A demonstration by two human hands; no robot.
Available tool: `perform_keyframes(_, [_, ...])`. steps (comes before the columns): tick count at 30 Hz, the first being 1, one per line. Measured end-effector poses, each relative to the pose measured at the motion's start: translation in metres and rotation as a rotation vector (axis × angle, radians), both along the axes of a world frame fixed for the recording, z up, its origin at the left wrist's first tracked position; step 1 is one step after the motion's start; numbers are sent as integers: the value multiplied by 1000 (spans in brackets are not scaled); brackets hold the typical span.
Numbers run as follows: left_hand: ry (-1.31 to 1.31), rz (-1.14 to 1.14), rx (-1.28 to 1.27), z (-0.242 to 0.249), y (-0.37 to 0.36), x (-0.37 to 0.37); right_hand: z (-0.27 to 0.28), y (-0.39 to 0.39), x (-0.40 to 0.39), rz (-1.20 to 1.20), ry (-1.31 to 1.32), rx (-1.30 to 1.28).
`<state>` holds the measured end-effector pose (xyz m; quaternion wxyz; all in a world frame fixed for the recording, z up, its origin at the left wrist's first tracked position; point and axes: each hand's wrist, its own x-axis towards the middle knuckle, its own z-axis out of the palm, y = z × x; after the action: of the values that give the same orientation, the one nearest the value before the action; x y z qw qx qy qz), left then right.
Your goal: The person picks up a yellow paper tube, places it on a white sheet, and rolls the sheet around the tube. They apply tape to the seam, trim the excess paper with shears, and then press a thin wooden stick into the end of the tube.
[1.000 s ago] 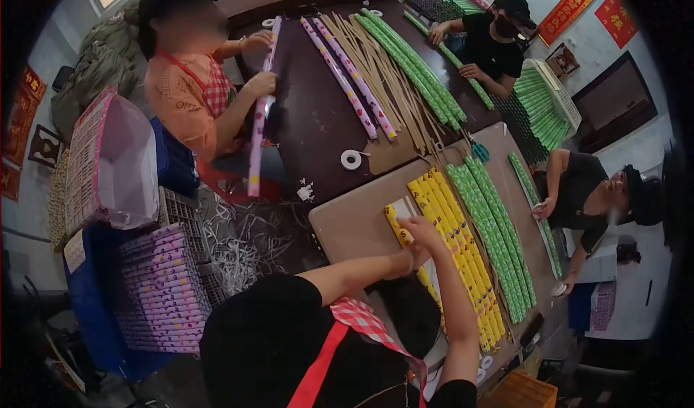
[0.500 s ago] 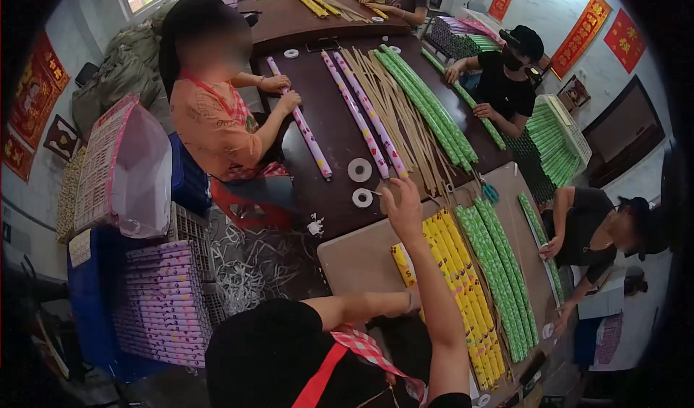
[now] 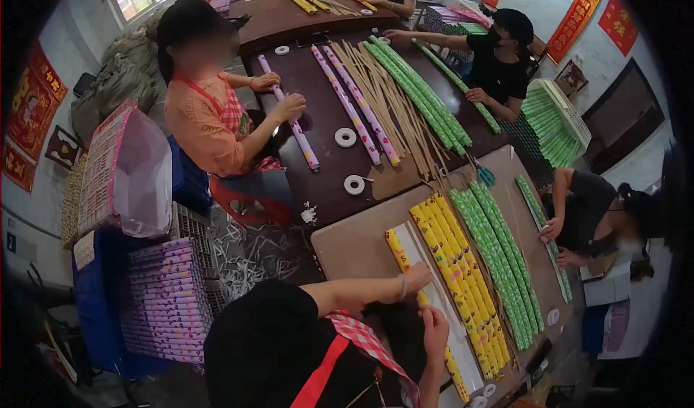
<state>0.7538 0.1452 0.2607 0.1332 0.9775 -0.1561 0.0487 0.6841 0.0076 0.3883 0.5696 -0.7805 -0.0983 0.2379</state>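
Note:
A narrow yellow patterned roll (image 3: 395,250) lies along the near side of the brown board, in front of my body. My left hand (image 3: 414,279) is closed over its middle. Lower down, my right hand (image 3: 435,328) meets the same roll with its fingertips pinched together; whatever is between them is too small to make out. A white strip (image 3: 442,301) stretches beside the roll, partly under my hands. Just beyond it, several finished-looking yellow rolls (image 3: 455,263) lie side by side, and green leaf-patterned rolls (image 3: 495,256) come after those.
White tape rolls (image 3: 354,184) sit on the dark table (image 3: 325,205). Teal-handled scissors (image 3: 486,176) and brown strips (image 3: 390,111) lie farther off. Co-workers handle a pink roll (image 3: 297,134) at left and green rolls (image 3: 454,75) at right. A blue bin (image 3: 90,299) stands at left.
My right hand has come back from near the tape rolls to the yellow roll. The white strip now shows beside it. The co-worker at far right has reached out toward the table's far edge.

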Motion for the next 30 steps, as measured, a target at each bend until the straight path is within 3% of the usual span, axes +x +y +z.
perform_keyframes(1, [40, -77, -13, -5, 2, 1, -4, -12, -10, -26, 4, -7])
perform_keyframes(7, [-7, -7, 64, 9, 3, -4, -26, -43, -75, -278, 144, 40])
perform_keyframes(11, [-23, -7, 64, 8, 2, -4, -33, -37, -96, -298, 258, 23])
perform_keyframes(13, [-5, -2, 17, 0, 3, 0, -39, -35, -100, -170, 330, -60])
perform_keyframes(16, [-53, -5, -14, -6, 4, 1, -55, -40, -104, -170, 337, 101])
perform_keyframes(18, [33, -12, 26, 22, 3, -6, -47, -46, -100, -154, 308, 92])
perform_keyframes(22, [-100, -84, -203, 1, 7, 1, -35, -57, -97, -247, 252, 237])
perform_keyframes(28, [-83, -84, -46, -6, 7, 2, -49, -69, -104, -319, 223, 285])
perform_keyframes(30, [-230, -98, -94, -31, 10, 10, -37, -82, -107, -351, 288, 293])
